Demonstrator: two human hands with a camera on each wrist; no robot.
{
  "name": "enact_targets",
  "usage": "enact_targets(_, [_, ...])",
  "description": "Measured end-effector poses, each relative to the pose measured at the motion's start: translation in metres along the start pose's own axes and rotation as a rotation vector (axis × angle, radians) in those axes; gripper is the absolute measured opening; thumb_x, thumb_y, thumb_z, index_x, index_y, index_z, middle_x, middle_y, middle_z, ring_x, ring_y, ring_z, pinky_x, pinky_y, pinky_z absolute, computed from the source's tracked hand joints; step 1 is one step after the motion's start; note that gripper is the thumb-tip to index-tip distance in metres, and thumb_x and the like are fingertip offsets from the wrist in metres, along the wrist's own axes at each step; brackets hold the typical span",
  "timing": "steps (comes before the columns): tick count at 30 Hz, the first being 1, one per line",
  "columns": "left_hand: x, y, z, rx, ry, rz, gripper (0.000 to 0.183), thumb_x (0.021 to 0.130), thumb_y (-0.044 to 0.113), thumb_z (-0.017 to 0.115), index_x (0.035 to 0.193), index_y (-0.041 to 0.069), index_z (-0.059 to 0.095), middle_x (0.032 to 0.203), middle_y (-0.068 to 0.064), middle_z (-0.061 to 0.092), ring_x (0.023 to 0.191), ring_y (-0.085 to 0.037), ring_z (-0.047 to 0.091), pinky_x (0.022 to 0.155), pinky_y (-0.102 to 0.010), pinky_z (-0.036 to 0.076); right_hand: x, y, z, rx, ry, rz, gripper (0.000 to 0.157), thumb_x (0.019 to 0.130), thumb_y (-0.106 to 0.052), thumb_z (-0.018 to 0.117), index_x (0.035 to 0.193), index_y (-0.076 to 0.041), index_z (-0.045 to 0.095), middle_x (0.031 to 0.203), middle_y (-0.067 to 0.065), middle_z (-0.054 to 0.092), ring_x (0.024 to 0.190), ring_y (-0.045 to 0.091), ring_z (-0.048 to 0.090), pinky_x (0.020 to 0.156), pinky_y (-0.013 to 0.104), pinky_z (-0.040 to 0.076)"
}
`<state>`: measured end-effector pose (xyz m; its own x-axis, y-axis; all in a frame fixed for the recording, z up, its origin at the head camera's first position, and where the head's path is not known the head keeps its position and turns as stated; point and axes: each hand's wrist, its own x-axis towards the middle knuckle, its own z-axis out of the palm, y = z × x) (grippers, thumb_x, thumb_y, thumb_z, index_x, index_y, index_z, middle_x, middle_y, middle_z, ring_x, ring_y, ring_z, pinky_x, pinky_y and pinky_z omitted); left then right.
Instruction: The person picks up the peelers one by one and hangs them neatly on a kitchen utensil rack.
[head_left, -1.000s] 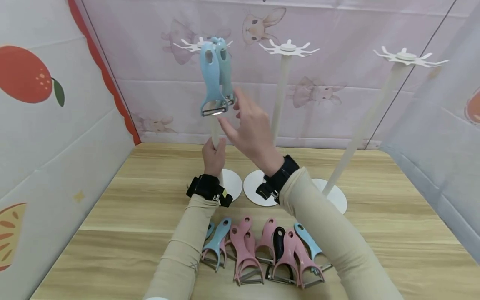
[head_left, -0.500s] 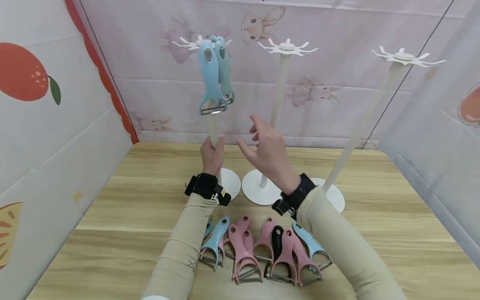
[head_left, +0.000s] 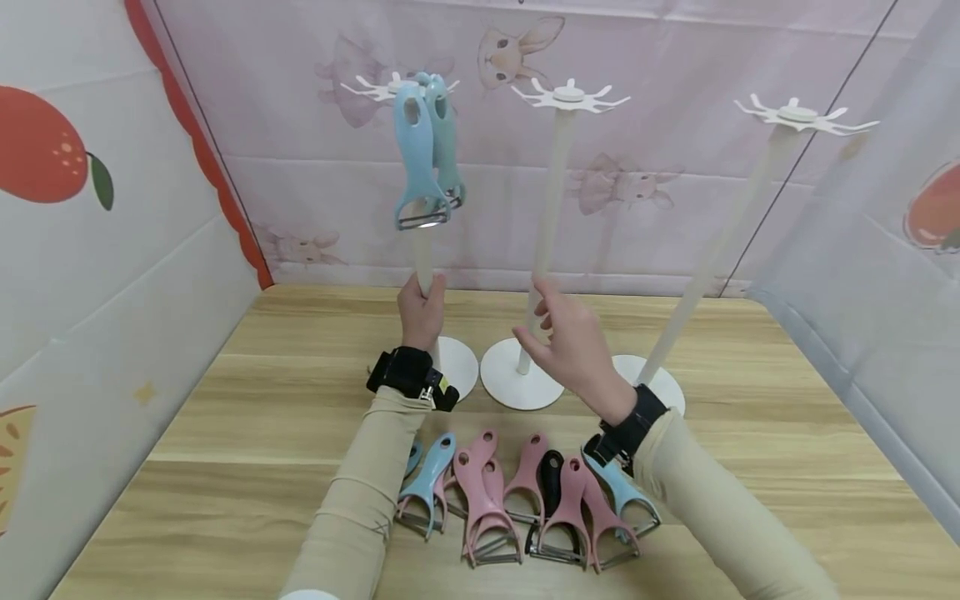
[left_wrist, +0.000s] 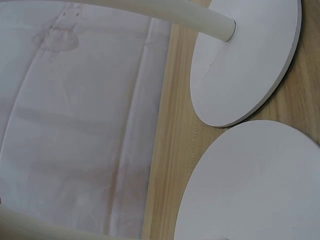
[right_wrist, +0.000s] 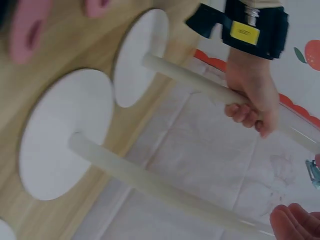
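My left hand [head_left: 422,315] grips the pole of the left white stand [head_left: 422,254]; the right wrist view shows its fingers [right_wrist: 244,116] curled round it. At the top of that stand hang a light blue Y-shaped peeler [head_left: 416,150] and, behind it, a second blue-green peeler [head_left: 447,150]. Whatever else hangs behind them is hidden. My right hand [head_left: 573,342] holds nothing, fingers loosely bent, in front of the middle stand's pole [head_left: 553,200]. Nearer me on the table lies a pile of peelers: several pink ones [head_left: 472,475], light blue ones [head_left: 435,467] and a black one [head_left: 551,482].
A third white stand [head_left: 738,225] rises at the right, leaning in view, with bare hooks like the middle stand's hook ring [head_left: 570,96]. Round white bases [head_left: 521,385] stand side by side on the wooden table [head_left: 285,400]. Printed cloth walls [head_left: 637,50] surround it.
My right hand has drawn back from the hanging peelers, moving down and to the right past the middle pole. The left hand keeps its grip on the left pole.
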<state>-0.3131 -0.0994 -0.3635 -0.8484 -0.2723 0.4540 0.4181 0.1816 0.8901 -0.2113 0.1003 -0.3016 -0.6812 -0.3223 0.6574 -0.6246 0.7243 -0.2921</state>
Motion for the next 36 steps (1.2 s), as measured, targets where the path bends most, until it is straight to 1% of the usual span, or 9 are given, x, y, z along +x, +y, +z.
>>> enact_targets(6, [-0.001, 0.001, 0.000, 0.003, -0.002, -0.001, 0.036, 0.091, 0.014, 0.050, 0.061, 0.012, 0.032, 0.052, 0.002, 0.030, 0.046, -0.011, 0.028, 0.047, -0.025, 0.023, -0.031, 0.016, -0.002, -0.067, -0.144, 0.039, 0.053, 0.077, -0.018, 0.072, 0.119, 0.006, 0.049, 0.084, 0.015, 0.062, 0.068, 0.024, 0.062, 0.057, 0.034, 0.049])
enact_targets(9, [-0.001, 0.001, 0.001, 0.011, -0.010, -0.007, 0.035, 0.091, 0.014, 0.050, 0.062, 0.012, 0.032, 0.053, 0.002, 0.031, 0.047, -0.011, 0.029, 0.048, -0.025, 0.024, -0.050, 0.025, -0.004, -0.113, -0.226, 0.053, 0.054, 0.077, -0.019, 0.073, 0.118, 0.006, 0.049, 0.082, 0.013, 0.062, 0.065, 0.023, 0.061, 0.053, 0.032, 0.048])
enact_targets(12, [-0.002, 0.001, 0.001, 0.004, -0.014, -0.004, 0.034, 0.092, 0.015, 0.051, 0.063, 0.012, 0.033, 0.054, 0.003, 0.031, 0.047, -0.010, 0.030, 0.048, -0.026, 0.025, -0.068, 0.034, -0.006, -0.150, -0.283, 0.049, 0.053, 0.075, -0.019, 0.074, 0.115, 0.007, 0.050, 0.078, 0.011, 0.061, 0.060, 0.020, 0.059, 0.049, 0.029, 0.046])
enact_targets(13, [-0.004, 0.006, 0.001, -0.001, -0.017, -0.009, 0.034, 0.092, 0.014, 0.051, 0.063, 0.012, 0.033, 0.054, 0.002, 0.031, 0.047, -0.010, 0.030, 0.048, -0.026, 0.025, -0.074, 0.037, -0.007, -0.163, -0.301, 0.051, 0.053, 0.075, -0.019, 0.074, 0.115, 0.007, 0.050, 0.077, 0.010, 0.061, 0.058, 0.019, 0.058, 0.048, 0.028, 0.045])
enact_targets(19, [-0.012, 0.033, -0.005, -0.020, -0.032, 0.013, 0.035, 0.091, 0.006, 0.049, 0.061, 0.011, 0.032, 0.052, 0.002, 0.030, 0.044, -0.003, 0.027, 0.047, -0.024, 0.023, -0.100, 0.048, -0.008, -0.174, -0.350, 0.091, 0.053, 0.074, -0.020, 0.074, 0.114, 0.008, 0.052, 0.076, 0.008, 0.060, 0.060, 0.017, 0.059, 0.051, 0.028, 0.046])
enact_targets(21, [-0.013, 0.034, -0.006, -0.021, -0.032, 0.025, 0.035, 0.091, 0.005, 0.049, 0.061, 0.011, 0.032, 0.052, 0.002, 0.030, 0.043, -0.003, 0.027, 0.047, -0.023, 0.023, -0.105, 0.049, -0.006, -0.163, -0.358, 0.112, 0.054, 0.074, -0.019, 0.075, 0.114, 0.008, 0.052, 0.076, 0.007, 0.060, 0.059, 0.015, 0.058, 0.050, 0.027, 0.046])
enact_targets(27, [-0.013, 0.036, -0.007, 0.003, -0.038, 0.010, 0.033, 0.091, 0.007, 0.049, 0.062, 0.010, 0.033, 0.053, 0.002, 0.031, 0.044, -0.004, 0.028, 0.047, -0.024, 0.023, -0.113, 0.049, -0.004, -0.144, -0.361, 0.137, 0.053, 0.073, -0.018, 0.075, 0.113, 0.007, 0.053, 0.073, 0.005, 0.058, 0.052, 0.007, 0.048, 0.047, 0.022, 0.040])
enact_targets(31, [-0.013, 0.037, -0.006, 0.007, -0.034, 0.003, 0.032, 0.091, 0.007, 0.049, 0.063, 0.009, 0.034, 0.053, 0.002, 0.033, 0.045, -0.005, 0.029, 0.047, -0.024, 0.024, -0.118, 0.050, -0.005, -0.150, -0.370, 0.141, 0.052, 0.073, -0.017, 0.075, 0.112, 0.008, 0.053, 0.073, 0.007, 0.058, 0.055, 0.010, 0.050, 0.049, 0.025, 0.042])
enact_targets(36, [-0.014, 0.039, -0.005, 0.006, -0.032, 0.007, 0.032, 0.091, 0.006, 0.049, 0.063, 0.009, 0.035, 0.054, 0.001, 0.036, 0.045, -0.004, 0.031, 0.048, -0.024, 0.025, -0.127, 0.052, -0.009, -0.157, -0.423, 0.191, 0.051, 0.074, -0.018, 0.074, 0.112, 0.009, 0.053, 0.075, 0.010, 0.061, 0.059, 0.016, 0.056, 0.051, 0.028, 0.045])
